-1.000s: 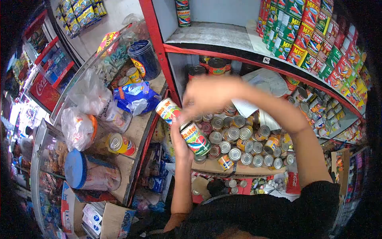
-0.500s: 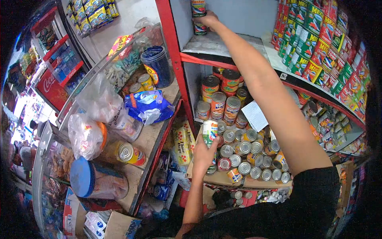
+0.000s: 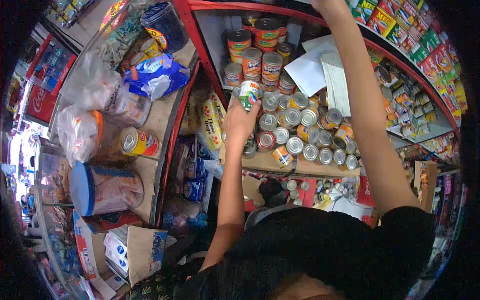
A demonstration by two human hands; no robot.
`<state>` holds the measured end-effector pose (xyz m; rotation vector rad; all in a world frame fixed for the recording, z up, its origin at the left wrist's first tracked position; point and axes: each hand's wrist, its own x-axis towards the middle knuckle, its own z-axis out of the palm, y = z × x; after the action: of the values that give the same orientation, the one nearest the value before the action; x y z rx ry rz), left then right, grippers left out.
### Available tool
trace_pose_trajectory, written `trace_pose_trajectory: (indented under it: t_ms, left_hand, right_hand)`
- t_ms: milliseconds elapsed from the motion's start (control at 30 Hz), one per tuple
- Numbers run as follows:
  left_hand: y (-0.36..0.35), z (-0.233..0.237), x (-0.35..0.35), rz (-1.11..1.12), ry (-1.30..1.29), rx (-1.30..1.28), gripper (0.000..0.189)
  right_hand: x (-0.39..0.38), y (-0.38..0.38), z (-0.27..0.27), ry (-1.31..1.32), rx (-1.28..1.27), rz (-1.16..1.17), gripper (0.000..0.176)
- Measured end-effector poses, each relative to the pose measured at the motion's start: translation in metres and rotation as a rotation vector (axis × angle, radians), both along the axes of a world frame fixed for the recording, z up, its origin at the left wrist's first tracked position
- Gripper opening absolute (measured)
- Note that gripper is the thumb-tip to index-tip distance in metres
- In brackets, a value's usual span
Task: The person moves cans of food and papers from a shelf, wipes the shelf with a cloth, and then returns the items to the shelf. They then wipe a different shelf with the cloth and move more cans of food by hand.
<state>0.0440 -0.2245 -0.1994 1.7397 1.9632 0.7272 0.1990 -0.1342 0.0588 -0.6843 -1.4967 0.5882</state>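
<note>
My left hand (image 3: 240,120) is wrapped round a green and white can (image 3: 249,95) at the left end of the lower shelf, among many upright cans. Only the wrist side of my right hand (image 3: 327,6) shows at the top edge, above the shelf; its fingers are cut off by the frame. Orange cans (image 3: 252,62) are stacked behind the held can. Beside my right forearm lie white papers (image 3: 311,72) on the cans. One small orange can (image 3: 283,156) leans at the shelf's front edge.
On the left counter stand a blue-lidded tub (image 3: 107,190), a yellow-red can (image 3: 139,142), a blue packet (image 3: 157,75) and plastic bags (image 3: 80,132). An open cardboard box (image 3: 145,250) is below. Red posts (image 3: 192,30) frame the shelves. Another person's dark-haired head (image 3: 271,191) may be below.
The view has tilted down and shifted right. My right hand has moved from the can on the upper shelf to the frame's top edge. My left hand still holds its can.
</note>
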Motion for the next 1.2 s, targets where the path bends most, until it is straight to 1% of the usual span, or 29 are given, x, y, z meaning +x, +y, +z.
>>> trace_pose_trajectory:
  t_ms: [33, 100, 167, 233, 267, 300, 333, 367, 400, 433, 467, 500, 533, 567, 633, 667, 767, 800, 833, 900, 933, 1033, 1100, 1167, 1200]
  left_hand:
    - [0.007, 0.003, 0.003, -0.006, 0.0, 0.002, 0.068]
    - [0.009, 0.009, 0.008, 0.021, 0.087, -0.079, 0.063]
    - [0.009, 0.011, 0.011, 0.024, 0.093, -0.134, 0.062]
    - [0.012, -0.006, 0.012, 0.009, 0.197, -0.045, 0.063]
    - [0.011, -0.019, 0.014, 0.05, 0.272, 0.15, 0.065]
    - [0.009, -0.017, 0.013, 0.05, 0.275, 0.147, 0.065]
    - [0.008, -0.012, 0.012, 0.037, 0.231, 0.09, 0.066]
    - [0.009, -0.009, 0.011, 0.025, 0.187, 0.035, 0.067]
    - [0.012, -0.012, 0.007, 0.001, 0.198, 0.039, 0.065]
    - [0.014, -0.015, 0.005, 0.001, 0.199, 0.039, 0.065]
    - [0.015, -0.019, 0.003, 0.0, 0.15, 0.063, 0.063]
    - [0.014, -0.018, 0.002, -0.003, 0.101, 0.086, 0.062]
    - [0.013, -0.018, 0.001, -0.004, 0.104, 0.086, 0.062]
    - [0.011, -0.018, 0.001, -0.012, 0.113, 0.097, 0.061]
    - [0.012, -0.018, 0.0, -0.02, 0.122, 0.111, 0.06]
    - [0.012, -0.019, 0.0, -0.027, 0.087, 0.105, 0.06]
    - [0.012, -0.02, 0.0, -0.039, 0.045, 0.117, 0.059]
    - [0.01, -0.02, 0.001, -0.039, 0.035, 0.133, 0.059]
    - [0.009, -0.02, 0.0, -0.043, 0.036, 0.127, 0.059]
    - [0.008, -0.017, 0.0, -0.038, 0.045, 0.135, 0.058]
    - [0.007, -0.014, 0.001, -0.041, 0.045, 0.13, 0.058]
    - [0.004, -0.011, 0.003, -0.037, 0.026, 0.116, 0.058]
    - [0.005, -0.014, 0.002, -0.036, 0.027, 0.176, 0.058]
    - [0.006, -0.017, 0.0, -0.035, 0.07, 0.189, 0.059]
    - [0.006, -0.015, 0.0, -0.036, 0.063, 0.173, 0.06]
  right_hand:
    - [0.006, -0.016, -0.018, 0.0, 0.026, 0.06, 0.023]
    - [0.03, -0.043, -0.07, -0.171, -0.365, 0.095, 0.049]
    - [0.021, -0.088, -0.11, -0.186, -0.536, 0.182, 0.044]
    - [0.017, -0.105, -0.166, -0.001, -0.732, 0.258, 0.047]
    - [0.017, -0.111, -0.183, -0.062, -0.791, 0.221, 0.044]
    - [0.018, -0.115, -0.197, -0.122, -0.851, 0.184, 0.042]
    - [0.02, -0.115, -0.212, -0.119, -0.853, 0.186, 0.042]
    - [0.023, -0.114, -0.225, -0.192, -0.861, 0.134, 0.043]
    - [0.023, -0.114, -0.234, -0.267, -0.869, 0.081, 0.045]
    - [0.023, -0.112, -0.241, -0.265, -0.869, 0.082, 0.045]
    - [0.024, -0.109, -0.246, -0.361, -0.866, -0.006, 0.047]
    - [0.023, -0.107, -0.251, -0.454, -0.863, -0.094, 0.051]
    - [0.02, -0.103, -0.255, -0.486, -0.836, -0.152, 0.059]
    - [0.02, -0.101, -0.257, -0.483, -0.836, -0.152, 0.059]
    - [0.015, -0.098, -0.251, -0.644, -0.843, -0.169, 0.054]
    - [0.014, -0.092, -0.262, -0.629, -0.858, -0.166, 0.059]
    - [0.009, -0.095, -0.255, -0.558, -0.887, -0.123, 0.064]
    - [0.008, -0.095, -0.258, -0.58, -0.873, -0.119, 0.068]
    - [0.008, -0.097, -0.26, -0.577, -0.879, -0.12, 0.068]
    - [0.007, -0.1, -0.261, -0.6, -0.672, -0.196, 0.074]
    - [0.007, -0.099, -0.261, -0.633, -0.679, -0.18, 0.082]
    - [0.008, -0.099, -0.264, -0.615, -0.623, -0.214, 0.08]
    - [0.01, -0.099, -0.265, -0.628, -0.604, -0.197, 0.078]
    - [0.009, -0.101, -0.268, -0.674, -0.472, -0.278, 0.074]
    - [0.009, -0.103, -0.266, -0.664, -0.466, -0.273, 0.073]
